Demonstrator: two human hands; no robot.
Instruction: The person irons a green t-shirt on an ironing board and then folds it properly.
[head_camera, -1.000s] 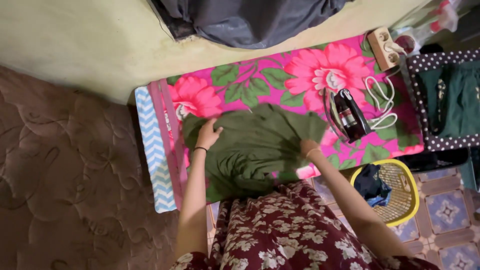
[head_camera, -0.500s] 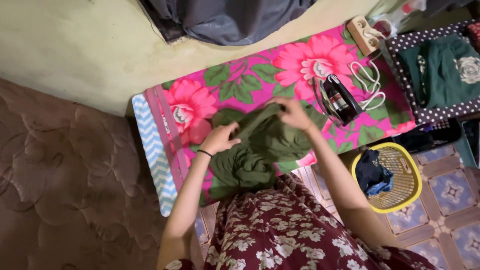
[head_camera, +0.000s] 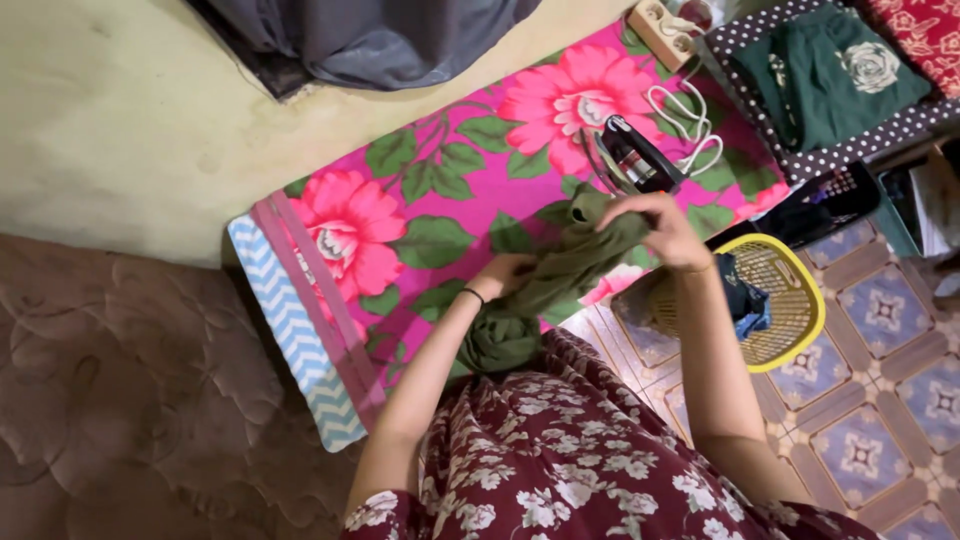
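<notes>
Where pink floral mat (head_camera: 470, 190) covers floor, hands bunching green garment (head_camera: 545, 290), tiled floor (head_camera: 880, 400)

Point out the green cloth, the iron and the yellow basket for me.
green cloth (head_camera: 560, 275), head view, on the bunched middle between the hands
iron (head_camera: 632, 160), head view, on its dark body
yellow basket (head_camera: 800, 320), head view, on its right rim

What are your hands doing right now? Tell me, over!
Both hands, left hand and right hand, gripping the bunched olive-green cloth, lifted off the floral mat. Iron just beyond. Nothing blocking.
</notes>
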